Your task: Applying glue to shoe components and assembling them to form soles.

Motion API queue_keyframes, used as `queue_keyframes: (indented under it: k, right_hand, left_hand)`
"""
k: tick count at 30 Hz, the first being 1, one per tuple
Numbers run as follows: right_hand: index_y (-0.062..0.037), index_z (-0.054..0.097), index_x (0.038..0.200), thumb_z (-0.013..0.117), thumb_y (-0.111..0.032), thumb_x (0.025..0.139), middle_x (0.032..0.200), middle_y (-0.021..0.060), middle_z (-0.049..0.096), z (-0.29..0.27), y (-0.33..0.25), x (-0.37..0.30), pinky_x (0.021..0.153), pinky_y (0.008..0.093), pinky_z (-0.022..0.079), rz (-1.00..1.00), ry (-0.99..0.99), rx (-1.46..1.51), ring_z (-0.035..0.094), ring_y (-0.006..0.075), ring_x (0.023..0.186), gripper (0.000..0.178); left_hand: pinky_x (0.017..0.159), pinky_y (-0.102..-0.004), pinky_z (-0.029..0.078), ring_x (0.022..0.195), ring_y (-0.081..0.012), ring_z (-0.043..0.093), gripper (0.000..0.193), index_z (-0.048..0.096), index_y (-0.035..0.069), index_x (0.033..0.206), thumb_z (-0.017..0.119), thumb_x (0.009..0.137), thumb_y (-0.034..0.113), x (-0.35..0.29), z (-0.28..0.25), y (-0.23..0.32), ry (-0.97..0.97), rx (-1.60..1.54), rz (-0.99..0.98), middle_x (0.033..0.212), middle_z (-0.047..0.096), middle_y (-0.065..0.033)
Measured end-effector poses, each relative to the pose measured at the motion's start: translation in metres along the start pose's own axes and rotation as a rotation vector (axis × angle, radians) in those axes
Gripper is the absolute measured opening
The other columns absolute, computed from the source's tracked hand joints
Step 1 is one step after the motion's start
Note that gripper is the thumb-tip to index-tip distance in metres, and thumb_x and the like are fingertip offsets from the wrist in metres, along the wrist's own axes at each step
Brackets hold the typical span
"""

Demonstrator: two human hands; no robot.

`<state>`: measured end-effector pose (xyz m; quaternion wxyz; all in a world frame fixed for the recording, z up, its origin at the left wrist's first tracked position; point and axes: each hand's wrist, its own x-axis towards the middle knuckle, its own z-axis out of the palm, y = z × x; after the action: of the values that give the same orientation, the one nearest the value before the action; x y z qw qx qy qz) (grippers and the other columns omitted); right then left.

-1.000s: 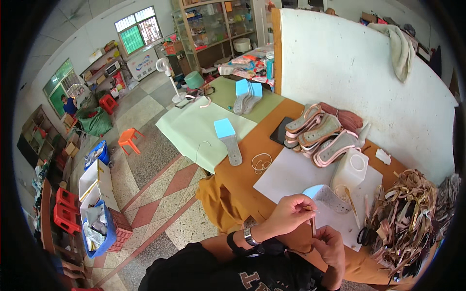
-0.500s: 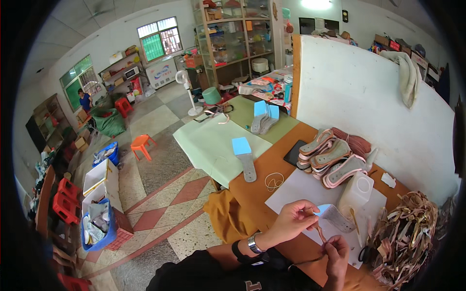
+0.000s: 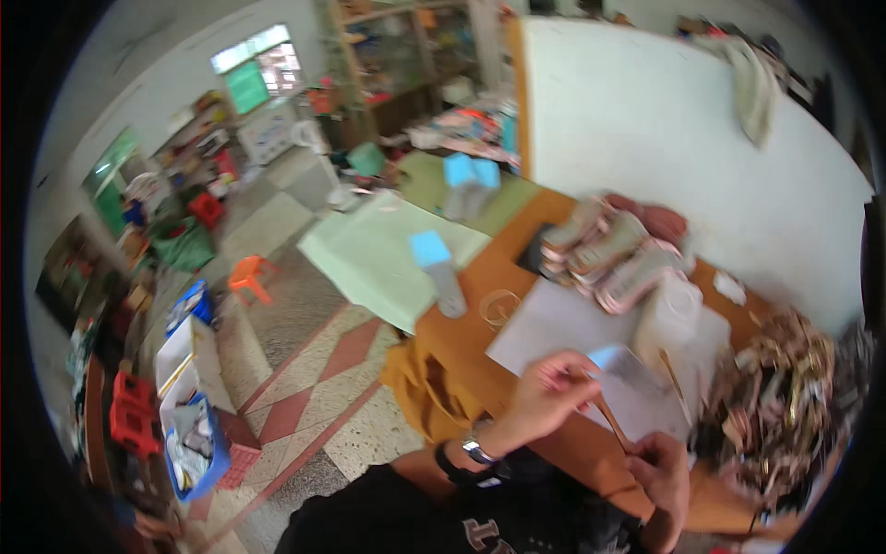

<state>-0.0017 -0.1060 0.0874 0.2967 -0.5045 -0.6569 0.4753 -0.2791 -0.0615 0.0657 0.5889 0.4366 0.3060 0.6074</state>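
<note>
Brown strip (image 3: pixel 611 420) running straight, left hand (image 3: pixel 558 388) pinching it high, right hand (image 3: pixel 663 466) pinching it low, near edge of the table (image 3: pixel 459 355); pink-edged soles (image 3: pixel 637 268) already piled, blue-ended sole (image 3: pixel 440 268) showing no pink edging.

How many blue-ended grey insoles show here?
4 visible: a far pair on the olive surface, one insole across the edge of the pale green sheet, and another insole beside the left hand. Others may be hidden beneath the pair.
</note>
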Motion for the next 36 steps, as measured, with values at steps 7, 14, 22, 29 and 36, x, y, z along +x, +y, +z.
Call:
queue_keyframes:
  k: [7,14,22,29,36]
  right_hand:
    - [0.0021,0.068,0.102,0.078,0.003,0.092,0.077,0.0009,0.069,-0.024,-0.022,-0.02,0.064,0.025,0.052,0.202,-0.021,0.182,0.064,0.0077,0.069,0.014]
    - [0.0027,0.07,0.12,0.072,0.001,0.098,0.08,-0.0008,0.066,-0.034,-0.003,-0.063,0.069,0.022,0.048,0.232,0.224,0.392,0.061,0.0049,0.078,0.021]
    - [0.0003,0.076,0.114,0.069,0.001,0.1,0.079,0.0016,0.068,-0.017,-0.007,-0.071,0.065,0.0248,0.05,0.206,0.226,0.167,0.065,0.008,0.073,0.016]
    - [0.0013,0.074,0.109,0.07,0.003,0.097,0.086,0.0066,0.076,-0.005,-0.009,-0.06,0.068,0.0264,0.056,0.137,0.212,0.075,0.074,0.0117,0.076,0.012]
    - [0.0018,0.071,0.104,0.074,0.003,0.095,0.087,0.0083,0.076,0.0,-0.005,-0.06,0.066,0.0262,0.057,0.162,0.25,0.073,0.076,0.0133,0.075,0.01]
  left_hand:
    - [0.065,-0.0318,0.065,0.076,-0.0159,0.073,0.019,0.066,0.002,0.113,0.072,0.096,-0.005,0.001,0.009,0.017,0.11,0.079,0.024,0.092,0.072,-0.008]
    - [0.064,-0.0309,0.064,0.076,-0.0145,0.072,0.02,0.065,0.002,0.112,0.07,0.095,-0.007,0.011,0.021,-0.002,0.051,0.029,-0.003,0.093,0.067,-0.0034]
    - [0.094,-0.0342,0.058,0.1,-0.021,0.072,0.061,0.064,0.003,0.138,0.087,0.082,0.006,0.021,0.013,0.017,-0.879,0.677,-0.332,0.103,0.071,-0.007]
    - [0.102,-0.0398,0.058,0.106,-0.0317,0.075,0.047,0.076,0.004,0.12,0.095,0.078,0.011,0.009,0.063,-0.022,-0.818,0.534,0.099,0.112,0.076,-0.0147]
    - [0.079,-0.0318,0.061,0.087,-0.0222,0.076,0.028,0.076,0.001,0.101,0.093,0.078,0.002,0.009,0.057,-0.035,-0.748,0.426,-0.045,0.098,0.076,-0.011]
